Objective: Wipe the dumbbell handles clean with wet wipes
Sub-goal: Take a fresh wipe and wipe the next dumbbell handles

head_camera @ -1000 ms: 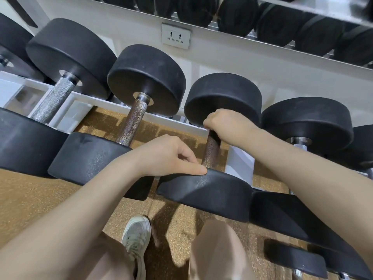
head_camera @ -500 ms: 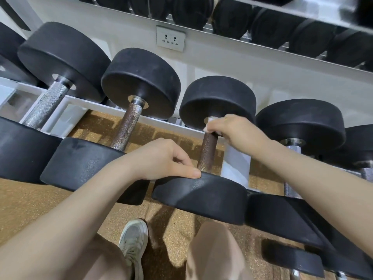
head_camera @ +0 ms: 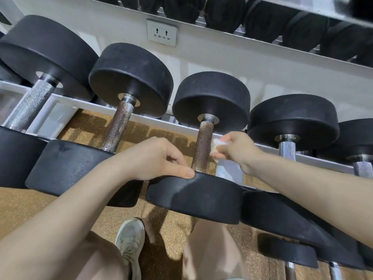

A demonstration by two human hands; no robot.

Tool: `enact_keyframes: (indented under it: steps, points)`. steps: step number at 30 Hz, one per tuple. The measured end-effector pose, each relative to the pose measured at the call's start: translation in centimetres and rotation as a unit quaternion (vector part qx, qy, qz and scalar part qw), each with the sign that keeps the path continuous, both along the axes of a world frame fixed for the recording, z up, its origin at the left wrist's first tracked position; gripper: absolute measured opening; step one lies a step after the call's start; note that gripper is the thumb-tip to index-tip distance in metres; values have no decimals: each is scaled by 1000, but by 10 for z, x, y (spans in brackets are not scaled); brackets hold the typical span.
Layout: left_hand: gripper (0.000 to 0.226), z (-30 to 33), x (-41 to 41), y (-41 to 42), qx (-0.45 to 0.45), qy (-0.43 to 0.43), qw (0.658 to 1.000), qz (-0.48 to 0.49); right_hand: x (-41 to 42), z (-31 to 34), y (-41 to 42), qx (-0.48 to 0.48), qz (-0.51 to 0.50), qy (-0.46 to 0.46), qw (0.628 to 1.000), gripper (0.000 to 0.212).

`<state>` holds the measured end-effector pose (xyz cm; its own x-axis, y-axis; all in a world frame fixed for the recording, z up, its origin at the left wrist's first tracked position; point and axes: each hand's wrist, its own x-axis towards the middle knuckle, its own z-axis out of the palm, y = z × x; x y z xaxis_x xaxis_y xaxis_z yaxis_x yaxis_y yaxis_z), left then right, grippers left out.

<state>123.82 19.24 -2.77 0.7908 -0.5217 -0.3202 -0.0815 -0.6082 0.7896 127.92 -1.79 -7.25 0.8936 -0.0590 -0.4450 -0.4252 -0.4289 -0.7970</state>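
**Dumbbell handle bare, wipe held just to its right**

The dumbbell (head_camera: 203, 150) lies on the white rack (head_camera: 66, 102), third from the left in the row, its far head against the back rail and its near head toward the person. Its rusty brown knurled handle (head_camera: 203, 146) is exposed along its whole length. The left hand (head_camera: 153, 158) rests on the near head, thumb laid flat along the rim and fingers (head_camera: 175, 158) curled loosely on top, just left of the handle's lower end. The right hand (head_camera: 236, 150) is on the handle's right side, its fingers bunched around a crumpled wet wipe (head_camera: 216, 146). The wipe sits just beside the handle at mid-length; whether it touches the metal cannot be told. To the left lie another brown-handled dumbbell (head_camera: 119, 126) and a silver-handled one (head_camera: 30, 106); more lie to the right. A wall socket (head_camera: 162, 33) sits above. Below, a light sneaker (head_camera: 130, 243) stands on the cork-coloured floor (head_camera: 30, 207).
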Motion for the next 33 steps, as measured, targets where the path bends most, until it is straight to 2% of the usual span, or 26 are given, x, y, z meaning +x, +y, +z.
enact_keyframes:
  steps: [3,5,6,9,11,13,15,18,20,22,23,25,27,30,33]
  points:
    - [20,3,-2,0,8,3,1000,9,28,0,7,48,-114,17,992,19]
    - [19,5,-3,0,12,5,1000,13,28,0,11,102,-153,36,982,12]
    - [18,5,-3,0,12,7,1000,14,24,1,11,128,-153,57,978,9]
    - [16,5,-2,0,12,13,1000,14,5,-1,2,152,-83,167,970,26]
    - [15,4,1,-1,13,16,1000,7,-9,4,0,163,-33,250,954,30]
    - [12,4,2,-2,15,18,1000,-3,-14,6,2,183,-21,280,942,32]
    - [8,4,3,-2,13,16,1000,-9,-5,5,4,195,-55,250,947,34]
    - [3,4,2,-2,6,14,1000,-5,17,7,10,243,-158,160,944,34]
    - [5,3,0,-1,2,10,1000,1,24,10,12,339,-220,111,908,33]
    - [7,2,-1,-1,-1,7,1000,5,20,13,10,441,-249,106,856,36]
    - [7,2,-1,-1,-2,8,1000,8,16,12,7,456,-237,120,849,40]
    - [7,1,-1,-1,-1,12,1000,14,4,8,3,383,-162,188,890,45]
    - [7,1,1,-2,10,15,1000,10,-6,6,2,234,-56,246,939,42]
    - [10,3,3,-3,27,17,999,2,-11,6,2,100,8,217,971,26]
    - [10,3,1,-2,21,14,1000,2,-9,6,3,53,24,139,989,20]
